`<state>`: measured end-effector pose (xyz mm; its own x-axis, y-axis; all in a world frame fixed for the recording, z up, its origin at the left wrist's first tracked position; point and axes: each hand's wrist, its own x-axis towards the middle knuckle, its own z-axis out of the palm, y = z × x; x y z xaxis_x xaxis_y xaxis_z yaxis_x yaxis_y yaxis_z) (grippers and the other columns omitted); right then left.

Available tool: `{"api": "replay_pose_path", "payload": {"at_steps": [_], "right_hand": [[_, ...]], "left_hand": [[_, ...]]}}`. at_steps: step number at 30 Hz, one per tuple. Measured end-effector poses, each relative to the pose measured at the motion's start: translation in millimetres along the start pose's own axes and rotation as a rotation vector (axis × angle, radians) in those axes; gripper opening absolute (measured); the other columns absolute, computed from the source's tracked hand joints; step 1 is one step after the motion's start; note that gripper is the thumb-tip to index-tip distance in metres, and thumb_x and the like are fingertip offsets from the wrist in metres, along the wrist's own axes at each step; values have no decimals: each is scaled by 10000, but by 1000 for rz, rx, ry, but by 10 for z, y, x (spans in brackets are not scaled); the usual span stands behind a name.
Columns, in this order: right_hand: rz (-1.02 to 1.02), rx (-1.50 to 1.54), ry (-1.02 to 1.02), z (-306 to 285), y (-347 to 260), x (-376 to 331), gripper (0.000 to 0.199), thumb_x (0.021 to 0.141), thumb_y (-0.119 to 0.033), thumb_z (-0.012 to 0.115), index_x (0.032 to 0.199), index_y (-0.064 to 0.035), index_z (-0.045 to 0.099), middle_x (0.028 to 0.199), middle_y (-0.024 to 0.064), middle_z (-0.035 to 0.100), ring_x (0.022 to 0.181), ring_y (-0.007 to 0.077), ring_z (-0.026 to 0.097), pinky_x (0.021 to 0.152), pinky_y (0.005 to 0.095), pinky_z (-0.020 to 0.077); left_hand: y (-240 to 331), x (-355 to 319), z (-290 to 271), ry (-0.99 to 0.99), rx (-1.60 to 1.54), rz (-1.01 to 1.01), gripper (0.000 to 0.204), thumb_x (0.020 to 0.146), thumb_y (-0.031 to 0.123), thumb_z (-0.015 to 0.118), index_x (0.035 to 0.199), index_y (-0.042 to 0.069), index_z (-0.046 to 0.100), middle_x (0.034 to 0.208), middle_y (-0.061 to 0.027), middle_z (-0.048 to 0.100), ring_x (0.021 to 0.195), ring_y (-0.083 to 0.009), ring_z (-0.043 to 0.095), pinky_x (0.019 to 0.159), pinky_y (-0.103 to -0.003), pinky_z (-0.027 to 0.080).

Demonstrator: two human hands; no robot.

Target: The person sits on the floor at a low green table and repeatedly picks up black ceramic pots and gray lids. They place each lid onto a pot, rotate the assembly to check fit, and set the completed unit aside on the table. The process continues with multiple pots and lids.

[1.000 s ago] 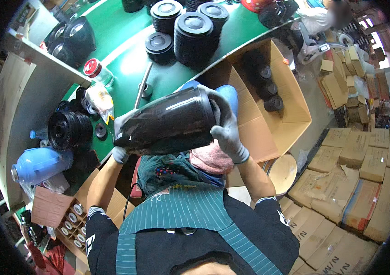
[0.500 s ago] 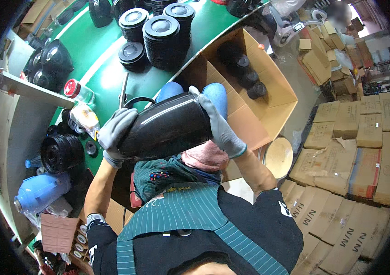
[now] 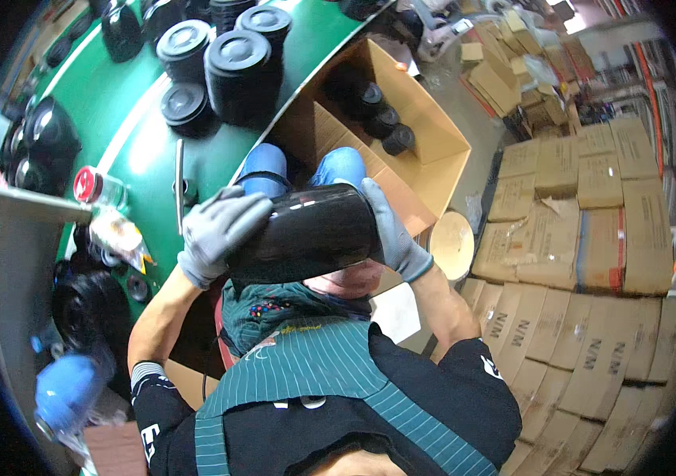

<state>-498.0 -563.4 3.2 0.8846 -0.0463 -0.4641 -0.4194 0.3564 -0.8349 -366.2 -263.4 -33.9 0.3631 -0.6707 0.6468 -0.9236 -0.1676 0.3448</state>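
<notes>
A glossy black cylindrical container [image 3: 314,234] lies sideways above my lap, its long side running left to right. My left hand [image 3: 227,230], in a grey work glove, is wrapped round its left end. At the other end my right hand [image 3: 395,234], gloved the same way, presses against the rim with the fingers on the far side. The container's underside and the palms are hidden. Beyond it, on the green table, rise stacks of round black lids [image 3: 240,79], with a shorter stack [image 3: 184,105] beside them.
An open cardboard box [image 3: 425,119] with several black cylindrical pieces stands right of the table. Left lie a red-lidded clear jar [image 3: 90,186], a metal bar [image 3: 180,182] and a blue jug-like object [image 3: 68,389]. Packed cartons [image 3: 560,238] fill the right, near a round stool [image 3: 451,244].
The container has turned in my hands; a dark loop beside its left end no longer shows. My left hand has slid onto its upper side. The whole view has shifted rightward.
</notes>
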Motion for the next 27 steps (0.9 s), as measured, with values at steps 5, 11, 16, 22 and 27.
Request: {"api": "replay_pose_path", "payload": {"at_steps": [5,11,16,22,27], "right_hand": [[-348,-395,299,-100,261,44,590,1220,-370,277,1568,36,528,1569,168,599,1470,231,545,1279,356,365],[-744,-651,283,124,176,-314,658,1201,-372,263,1644,102,378,1695,236,444,1584,320,413,1331,407,251],[-850,-683,231,57,157,-340,865,1124,-618,430,1591,110,455,1582,344,514,1479,465,518,1243,498,384],[-1000,-692,96,94,41,-414,893,1072,-678,501,1561,69,520,1593,332,502,1455,495,538,1221,518,405],[-1028,-651,8,9,43,-437,880,1050,-688,540,1564,26,528,1579,336,510,1432,517,554,1202,523,426]], "left_hand": [[-125,289,39,22,-229,-87,451,898,181,699,1329,62,752,1247,-149,784,1103,-323,779,1013,-445,609],[-19,399,13,-84,-629,-486,406,888,138,729,1257,-25,781,1157,-180,802,1085,-266,778,1007,-390,591],[190,151,241,205,-1098,-636,561,827,281,871,1270,-45,762,1200,-123,780,1087,-192,725,1027,-369,565],[-87,-571,602,-29,-995,-899,448,866,197,830,1244,-40,779,1117,-68,798,995,-126,710,937,-332,594],[88,-737,551,-19,-1127,-986,428,875,191,819,1233,-41,782,1113,-72,802,992,-140,720,940,-338,596]]}}
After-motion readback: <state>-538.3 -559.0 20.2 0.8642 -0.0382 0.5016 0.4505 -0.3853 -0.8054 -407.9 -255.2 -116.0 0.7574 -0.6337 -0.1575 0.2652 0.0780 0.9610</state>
